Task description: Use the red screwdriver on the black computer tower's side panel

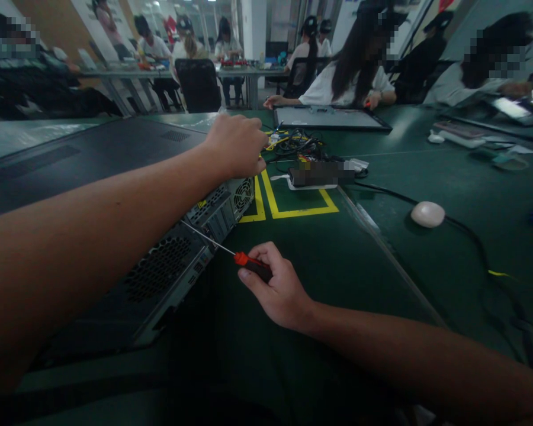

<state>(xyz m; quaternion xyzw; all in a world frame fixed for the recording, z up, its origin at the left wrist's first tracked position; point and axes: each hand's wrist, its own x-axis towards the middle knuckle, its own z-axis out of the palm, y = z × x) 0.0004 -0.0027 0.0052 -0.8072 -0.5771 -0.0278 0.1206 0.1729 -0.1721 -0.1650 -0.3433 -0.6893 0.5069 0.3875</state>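
Note:
A black computer case (133,142) lies on its side at the left, its rear panel with vent grille and ports facing me. My left hand (237,145) reaches across it to the far rear corner, fingers curled over the edge there; the forearm covers part of the rear panel. In my right hand (284,290) is a screwdriver (254,265) with a red and black handle, my fingers wrapped round it. Its thin metal shaft points left and up to the rear panel, near the slot covers. The tip is too small to make out clearly.
Past the case lie tangled cables (297,145) and a dark, blurred-out item (322,174) on a white one. Yellow tape (302,213) marks the green table (337,266). A white mouse (427,214) and black cable (471,242) lie right. Opposite, a person handles a flat panel (328,117).

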